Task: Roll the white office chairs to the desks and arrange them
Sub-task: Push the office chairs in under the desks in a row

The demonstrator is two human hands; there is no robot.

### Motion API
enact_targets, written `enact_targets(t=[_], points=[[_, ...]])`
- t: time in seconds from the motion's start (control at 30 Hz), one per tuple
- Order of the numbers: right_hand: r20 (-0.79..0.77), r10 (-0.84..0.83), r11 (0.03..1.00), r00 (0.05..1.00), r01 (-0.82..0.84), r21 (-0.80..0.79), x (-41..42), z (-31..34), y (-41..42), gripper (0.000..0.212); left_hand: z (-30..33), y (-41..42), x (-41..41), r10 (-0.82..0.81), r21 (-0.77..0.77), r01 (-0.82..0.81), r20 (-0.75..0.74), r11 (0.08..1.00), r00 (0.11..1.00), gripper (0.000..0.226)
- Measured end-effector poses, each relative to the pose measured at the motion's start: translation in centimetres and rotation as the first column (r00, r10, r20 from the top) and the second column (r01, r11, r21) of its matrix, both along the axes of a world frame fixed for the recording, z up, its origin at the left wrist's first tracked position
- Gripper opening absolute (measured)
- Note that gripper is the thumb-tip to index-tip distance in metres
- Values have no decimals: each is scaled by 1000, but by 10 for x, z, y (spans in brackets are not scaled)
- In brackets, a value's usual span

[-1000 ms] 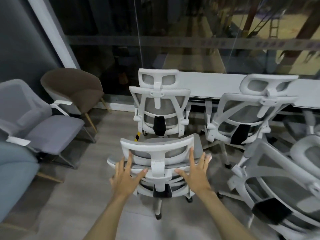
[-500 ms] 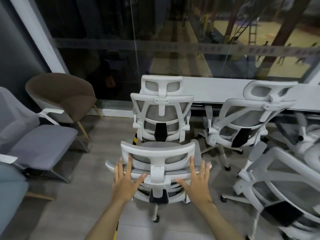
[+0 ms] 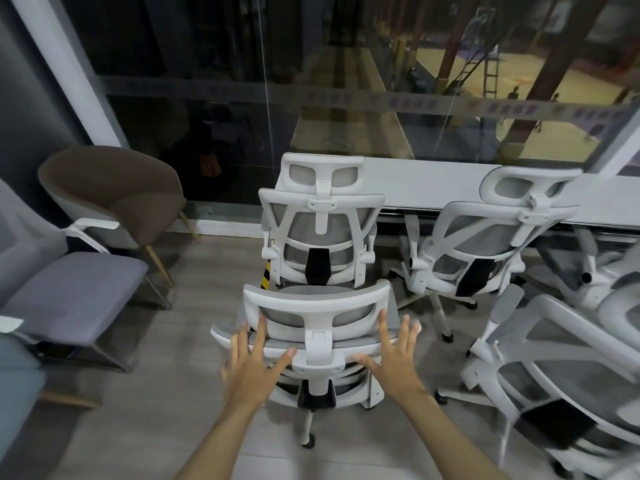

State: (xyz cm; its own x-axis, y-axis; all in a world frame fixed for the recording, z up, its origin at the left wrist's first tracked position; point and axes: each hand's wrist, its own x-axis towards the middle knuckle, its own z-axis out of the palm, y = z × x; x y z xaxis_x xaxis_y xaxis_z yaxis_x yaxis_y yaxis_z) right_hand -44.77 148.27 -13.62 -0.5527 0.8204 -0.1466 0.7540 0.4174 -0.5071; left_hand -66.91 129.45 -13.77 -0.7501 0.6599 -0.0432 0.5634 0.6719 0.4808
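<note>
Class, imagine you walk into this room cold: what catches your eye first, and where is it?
Two bare hands, the left hand and the right hand, spread open against the back of the nearest white office chair at centre. Beyond it, two more white chairs face a long white desk under the dark window.

Floor (image 3: 207,271): grey planks.
Window (image 3: 346,81): a dark glass wall is seen behind.
Seating: brown tub chair (image 3: 114,192), grey armchair (image 3: 65,289) at left.

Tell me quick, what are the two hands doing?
Left hand: open, fingers spread against the nearest chair's headrest.
Right hand: open, fingers spread against the same headrest.
</note>
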Motion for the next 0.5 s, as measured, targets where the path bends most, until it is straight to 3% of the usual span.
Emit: enact_targets(t=[0.3, 0.5], points=[[13, 1, 992, 1000, -2, 122, 18, -19, -13, 113, -7, -17, 19, 32, -20, -33, -16, 999, 999, 94], [9, -45, 994, 999, 44, 99, 0, -21, -25, 112, -7, -18, -9, -20, 5, 19, 44, 1000, 999, 94]])
